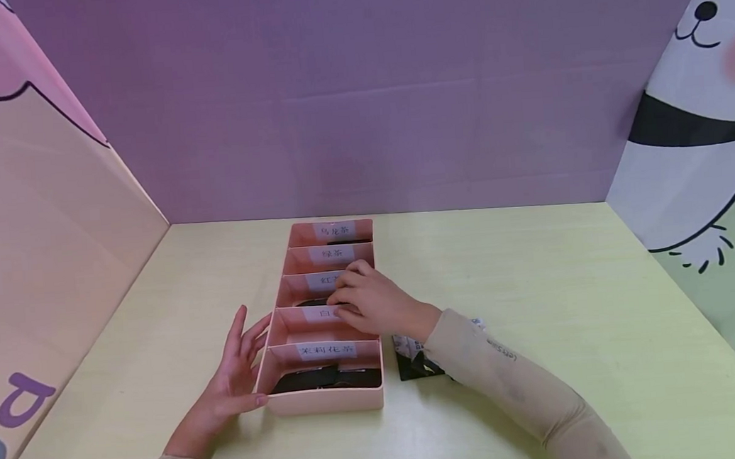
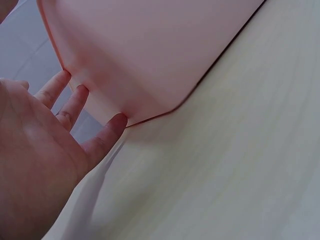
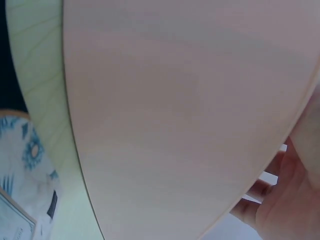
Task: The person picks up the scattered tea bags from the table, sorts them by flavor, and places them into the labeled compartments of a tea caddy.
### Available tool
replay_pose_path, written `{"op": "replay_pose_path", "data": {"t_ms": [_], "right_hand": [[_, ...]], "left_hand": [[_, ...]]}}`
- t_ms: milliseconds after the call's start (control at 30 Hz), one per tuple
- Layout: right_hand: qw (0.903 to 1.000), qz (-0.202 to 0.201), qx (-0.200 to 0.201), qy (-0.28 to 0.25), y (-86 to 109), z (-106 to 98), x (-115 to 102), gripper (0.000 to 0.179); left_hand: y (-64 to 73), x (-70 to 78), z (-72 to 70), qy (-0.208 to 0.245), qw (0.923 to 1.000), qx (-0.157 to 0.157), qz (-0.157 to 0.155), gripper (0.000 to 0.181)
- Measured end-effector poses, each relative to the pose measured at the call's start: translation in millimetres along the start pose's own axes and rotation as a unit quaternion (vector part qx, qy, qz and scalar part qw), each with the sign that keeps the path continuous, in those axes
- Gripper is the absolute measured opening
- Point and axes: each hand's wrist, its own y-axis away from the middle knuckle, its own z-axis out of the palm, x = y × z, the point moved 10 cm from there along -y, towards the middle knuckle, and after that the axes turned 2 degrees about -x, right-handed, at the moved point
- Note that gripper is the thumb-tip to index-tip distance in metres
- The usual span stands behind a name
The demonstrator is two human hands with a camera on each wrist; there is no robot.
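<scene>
A long pink divided box (image 1: 325, 402) stands on the table, each compartment's back wall bearing a white label with Chinese characters. My left hand (image 1: 239, 370) is at its left side, fingers extended. In the left wrist view, the fingertips (image 2: 119, 119) touch the box's pink wall near a lower corner. From the right, my right hand (image 1: 375, 301) reaches over the rim, its bent fingers at the divider behind the second-nearest compartment. A black item (image 1: 312, 302) lies near those fingertips in the middle compartment; I cannot tell whether they pinch it. Black packets (image 1: 327, 379) lie in the nearest compartment.
Right of the box, partly under my right forearm, lies a black and white patterned packet (image 1: 408, 358); blue flowers show on the packet (image 3: 30, 165) in the right wrist view. A purple panel (image 1: 385, 114) closes off the back, with printed panels at both sides.
</scene>
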Motion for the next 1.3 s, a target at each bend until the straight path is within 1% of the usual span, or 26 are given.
{"op": "replay_pose_path", "data": {"t_ms": [67,167,267,367,467,633,800,833,933,1067,1167,1300], "right_hand": [[1.0000,-0.003,-0.005,-0.006,1.1,-0.3,0.1,0.021],[0.9997,-0.009,0.002,-0.023,4.9,-5.3,0.3,0.023],[0.9991,-0.015,0.021,-0.035,12.1,-14.5,0.9,0.023],[0.9985,-0.013,0.038,-0.038,23.6,-24.2,2.8,0.024],[0.9979,-0.002,0.049,-0.042,37.7,-31.6,7.7,0.026],[0.9972,0.013,0.061,-0.040,60.0,-42.1,18.7,0.031],[0.9971,0.047,0.053,-0.029,84.7,-45.8,35.9,0.035],[0.9970,0.054,0.049,-0.027,90.2,-45.2,39.5,0.036],[0.9962,0.078,0.027,-0.028,107.4,-39.3,50.6,0.039],[0.9917,0.114,-0.029,-0.051,128.1,-26.2,65.3,0.042],[0.9838,0.146,-0.079,-0.068,141.6,-17.6,75.4,0.045],[0.9659,0.189,-0.146,-0.101,156.2,-8.6,84.8,0.051]], "left_hand": [[-0.9,2.4,0.8,0.001,1.0000,-0.004,0.009,0.119],[-1.3,3.9,1.4,0.000,0.9998,-0.009,0.019,0.119],[-0.2,1.5,0.7,0.004,0.9999,-0.008,0.013,0.119],[1.4,-2.2,0.0,0.015,0.9999,-0.003,0.000,0.120],[1.7,-1.8,1.0,0.023,0.9997,-0.005,-0.001,0.120],[1.0,1.6,1.5,0.019,0.9998,-0.006,0.003,0.120],[2.0,-1.9,0.3,0.019,0.9998,0.000,-0.008,0.120],[2.4,-3.3,0.1,0.018,0.9998,0.001,-0.012,0.120],[2.8,-4.6,0.1,0.013,0.9999,-0.001,-0.009,0.119],[2.5,-3.4,-0.2,0.011,0.9999,-0.002,-0.004,0.119],[2.0,-2.0,-0.3,0.009,0.9999,0.001,-0.006,0.120],[2.0,-1.7,0.2,0.006,0.9999,0.005,-0.012,0.120]]}}
